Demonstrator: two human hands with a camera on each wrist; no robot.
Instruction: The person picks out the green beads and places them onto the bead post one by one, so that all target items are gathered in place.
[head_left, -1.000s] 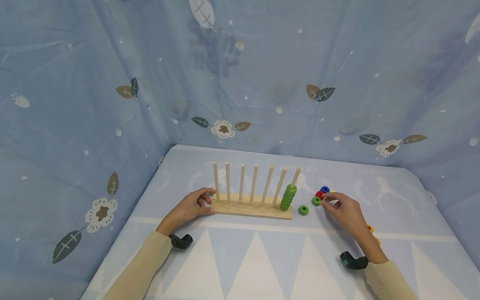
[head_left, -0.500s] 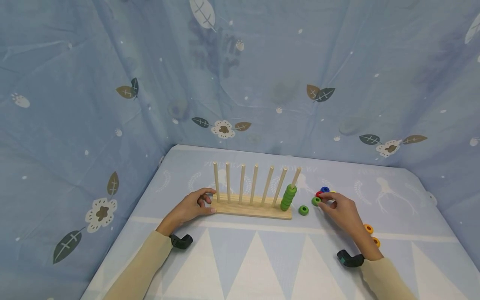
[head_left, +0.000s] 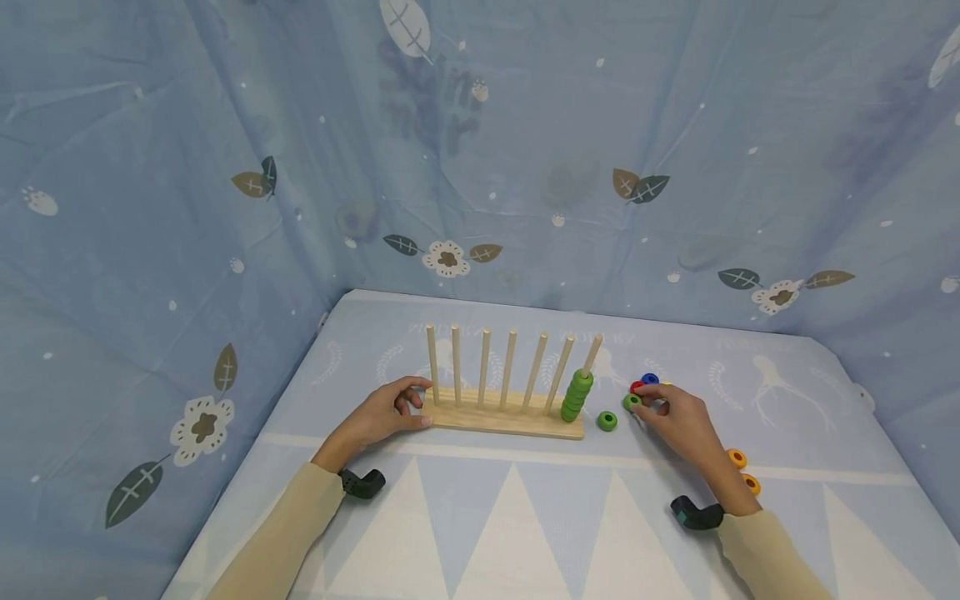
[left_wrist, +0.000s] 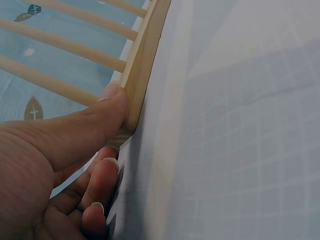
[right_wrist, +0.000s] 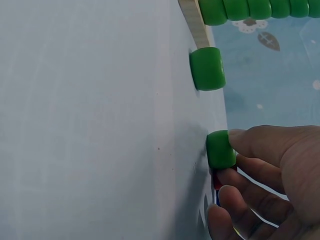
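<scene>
My left hand (head_left: 386,410) grips the left end of a wooden peg rack (head_left: 487,419), thumb at the front and fingers round the end. In the left wrist view the thumb (left_wrist: 95,122) presses the base beside the outermost peg. A stack of green beads (head_left: 577,393) sits on the rack's rightmost peg; the other pegs are bare. My right hand (head_left: 684,421) pinches a loose green bead (right_wrist: 221,150) between thumb and fingers, low at the table. Another green bead (head_left: 607,421) lies between it and the rack.
A red bead (head_left: 637,387) and a blue bead (head_left: 650,379) lie just behind the right fingers, with a bit of yellow partly hidden there. Two orange beads (head_left: 737,458) rest beside the right forearm. A patterned blue curtain (head_left: 525,167) rises behind the table.
My right hand has shifted slightly left and closed its thumb and fingers onto the green bead. The orange beads have come out from behind the forearm. The left hand has stayed put.
</scene>
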